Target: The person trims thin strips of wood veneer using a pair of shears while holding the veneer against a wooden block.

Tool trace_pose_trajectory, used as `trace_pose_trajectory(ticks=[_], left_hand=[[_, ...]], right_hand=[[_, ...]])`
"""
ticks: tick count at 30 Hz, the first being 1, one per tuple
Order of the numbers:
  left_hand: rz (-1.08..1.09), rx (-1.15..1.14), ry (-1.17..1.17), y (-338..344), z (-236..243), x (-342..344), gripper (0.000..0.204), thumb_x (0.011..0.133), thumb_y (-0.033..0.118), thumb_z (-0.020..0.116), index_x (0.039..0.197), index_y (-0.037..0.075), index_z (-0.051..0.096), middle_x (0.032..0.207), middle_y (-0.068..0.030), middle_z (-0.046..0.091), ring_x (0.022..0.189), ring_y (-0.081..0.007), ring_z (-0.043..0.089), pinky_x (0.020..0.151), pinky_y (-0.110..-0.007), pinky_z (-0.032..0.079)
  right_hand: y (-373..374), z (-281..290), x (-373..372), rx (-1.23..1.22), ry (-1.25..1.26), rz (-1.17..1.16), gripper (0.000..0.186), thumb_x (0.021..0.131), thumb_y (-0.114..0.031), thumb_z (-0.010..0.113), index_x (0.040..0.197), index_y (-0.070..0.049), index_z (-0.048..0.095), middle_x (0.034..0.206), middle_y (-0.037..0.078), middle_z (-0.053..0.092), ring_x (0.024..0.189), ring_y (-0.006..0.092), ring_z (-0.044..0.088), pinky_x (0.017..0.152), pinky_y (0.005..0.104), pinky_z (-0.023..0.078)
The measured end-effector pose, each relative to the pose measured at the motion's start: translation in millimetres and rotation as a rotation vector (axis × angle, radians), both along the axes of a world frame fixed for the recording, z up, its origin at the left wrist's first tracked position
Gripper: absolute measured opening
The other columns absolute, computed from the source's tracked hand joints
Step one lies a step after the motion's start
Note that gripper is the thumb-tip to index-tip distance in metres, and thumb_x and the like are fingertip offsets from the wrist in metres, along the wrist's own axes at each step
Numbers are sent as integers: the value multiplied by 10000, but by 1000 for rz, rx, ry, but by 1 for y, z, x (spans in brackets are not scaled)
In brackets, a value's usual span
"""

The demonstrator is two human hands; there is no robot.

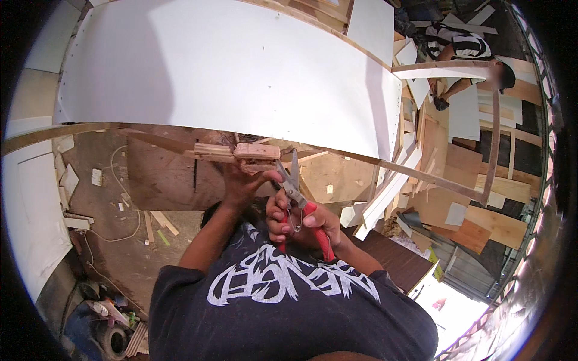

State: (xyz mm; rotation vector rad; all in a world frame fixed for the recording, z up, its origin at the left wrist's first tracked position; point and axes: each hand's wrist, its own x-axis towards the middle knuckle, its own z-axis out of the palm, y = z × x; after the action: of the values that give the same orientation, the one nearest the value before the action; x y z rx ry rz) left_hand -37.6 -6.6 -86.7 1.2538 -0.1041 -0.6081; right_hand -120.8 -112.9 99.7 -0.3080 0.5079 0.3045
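a broad white panel (271,66) spans the view beyond both hands, its long axis running left to right. another person (469,45) bends at the upper right, well apart, among loose boards. on the near side of the panel, two short, pale pieces of wood (257,151) sit end to end, their length also running left to right, roughly in line with the panel's near edge.

the left hand (239,183) is just below these pieces, its fingers going up to their underside; i cannot tell whether they close round the wood. its thumb points right, just beside the blades of the red-handled snips (294,191).

the snips lie to the right of the left hand, in front of the chest, in the grasp of the right hand (319,224), whose fingers wrap both handles. their long axis stands crosswise to the wood: handles toward the body, blades away from it and leaning a little left. the blades are parted, with the tips near the right end of the wood; whether they touch it i cannot tell. the left hand is nearer the wood. between the handles shows a thin wire loop (295,227).
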Motion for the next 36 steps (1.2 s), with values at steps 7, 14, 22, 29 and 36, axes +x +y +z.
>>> trace_pose_trajectory(ticks=[7,14,22,29,36], left_hand=[[-126,70,160,1,-3,7,529,692,151,952,1102,16,646,970,-62,708,888,-208,689,785,-349,564],[-197,-63,-17,-2,12,22,632,869,321,800,1364,63,505,1291,-216,605,1103,-364,648,950,-501,549],[110,347,-859,-1,-39,-1,436,748,179,914,1092,42,683,978,-59,740,852,-181,708,749,-324,575],[16,-53,-208,-2,9,14,531,744,203,935,1152,31,641,1036,-77,712,926,-196,696,773,-342,576],[76,-172,-151,-6,16,14,520,743,151,933,1138,3,631,1054,-89,713,942,-172,693,789,-317,577]], right_hand=[[-22,20,11,98,128,67,471,737,-258,690,1112,-95,455,998,50,417,796,149,452,755,353,400],[-20,14,14,40,128,87,460,752,-252,669,1127,-96,452,1015,51,426,796,148,447,760,344,397],[-8,7,9,-80,70,64,480,738,-231,700,1114,-102,432,1012,52,409,805,142,445,774,346,410],[-15,1,7,-142,-10,98,981,785,-203,679,1613,-102,162,1024,52,402,826,145,459,766,334,446],[-16,4,11,-301,34,170,704,727,-237,719,1326,-85,379,1004,52,377,811,155,464,775,343,418]])
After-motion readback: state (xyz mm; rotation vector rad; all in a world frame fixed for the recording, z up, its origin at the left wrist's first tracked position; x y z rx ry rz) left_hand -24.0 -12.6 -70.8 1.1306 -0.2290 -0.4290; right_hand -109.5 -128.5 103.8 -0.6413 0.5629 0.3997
